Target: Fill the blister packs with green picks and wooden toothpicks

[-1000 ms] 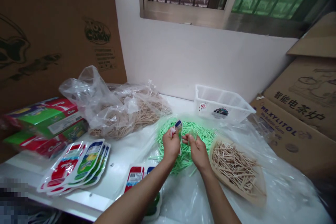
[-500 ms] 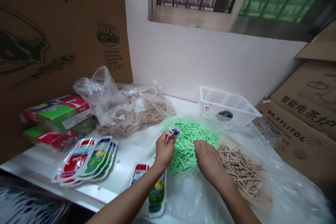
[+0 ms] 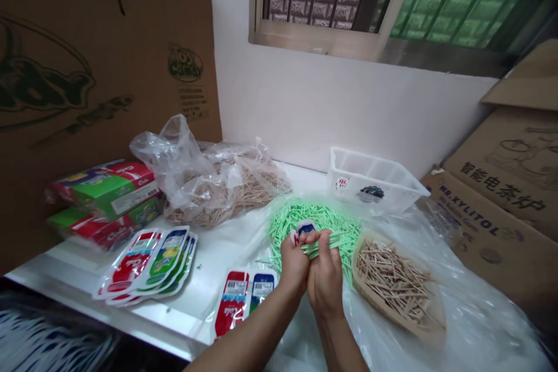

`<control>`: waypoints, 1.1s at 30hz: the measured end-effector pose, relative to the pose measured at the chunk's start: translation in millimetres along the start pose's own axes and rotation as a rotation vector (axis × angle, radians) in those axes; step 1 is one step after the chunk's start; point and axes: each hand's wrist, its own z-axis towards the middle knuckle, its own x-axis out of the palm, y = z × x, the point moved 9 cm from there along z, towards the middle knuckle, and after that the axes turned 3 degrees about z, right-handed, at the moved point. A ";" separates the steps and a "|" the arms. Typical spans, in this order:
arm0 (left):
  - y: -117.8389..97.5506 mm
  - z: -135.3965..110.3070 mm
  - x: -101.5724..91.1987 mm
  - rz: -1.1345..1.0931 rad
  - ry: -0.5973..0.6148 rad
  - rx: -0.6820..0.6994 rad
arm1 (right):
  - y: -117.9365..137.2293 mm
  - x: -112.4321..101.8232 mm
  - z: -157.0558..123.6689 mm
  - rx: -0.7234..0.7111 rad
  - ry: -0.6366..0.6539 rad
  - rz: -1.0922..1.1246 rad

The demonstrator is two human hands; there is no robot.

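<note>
My left hand (image 3: 294, 264) is closed around a small packet (image 3: 306, 226); only its blue-and-white and red end shows past the fingers. Pressed up against it, my right hand (image 3: 326, 276) grips several thin green sticks (image 3: 335, 238), which lie crosswise between the two hands. Both hands are over a heap of green sticks (image 3: 288, 218) on clear plastic sheeting. A bottle-printed double packet (image 3: 233, 302), red and blue, lies on the table in front, partly covered by my left forearm.
A tray of brown sticks (image 3: 364, 296) stands right of the heap. Behind are a white plastic basket (image 3: 375, 192) and a clear bag (image 3: 226, 177) of brown sticks. Stacked packets (image 3: 131, 267) and red-green boxes (image 3: 108, 189) lie left. Cartons (image 3: 483, 209) flank both sides.
My right hand has moved left from the heap's right side and now meets my left hand, with green sticks in it. My left hand has shifted slightly right with the packet.
</note>
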 end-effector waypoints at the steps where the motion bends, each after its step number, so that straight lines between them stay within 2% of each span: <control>1: 1.4 -2.6 1.2 0.000 0.017 -0.006 | -2.5 1.8 -5.2 -0.011 0.017 -0.074; 3: 2.6 -5.3 -1.8 0.023 0.030 -0.005 | -1.6 2.3 -12.7 -0.042 0.072 -0.247; 6: -0.2 -1.9 -17.1 0.081 0.009 0.026 | 13.2 -2.2 -13.9 -0.117 0.202 -0.579; 9: -6.4 6.0 -35.7 0.136 -0.041 0.056 | 31.4 -0.9 -11.7 -0.306 0.382 -1.108; 11: -11.8 8.9 -44.3 0.163 -0.087 0.078 | 31.8 1.6 -12.3 -0.414 0.477 -1.505; 14: -19.7 6.7 -43.4 0.180 -0.101 0.115 | 23.1 4.0 -14.6 -0.431 0.574 -1.885; 17: -24.6 1.0 -32.9 0.158 -0.014 0.125 | 25.1 3.6 -14.6 -0.369 0.632 -1.939; 22: -27.6 -8.5 -26.5 0.192 0.217 0.090 | 50.0 -10.7 -2.9 -0.161 0.691 -1.674; 27: -49.6 -26.4 -25.0 0.465 0.358 0.304 | 57.2 -7.0 -6.7 0.018 0.781 -1.511; 30: -59.6 -37.1 -20.1 0.586 0.429 0.409 | 54.9 0.3 -12.9 0.050 0.842 -1.523; 33: -61.7 -39.6 -21.4 0.676 0.440 0.459 | 52.7 2.2 -15.8 0.056 0.904 -1.587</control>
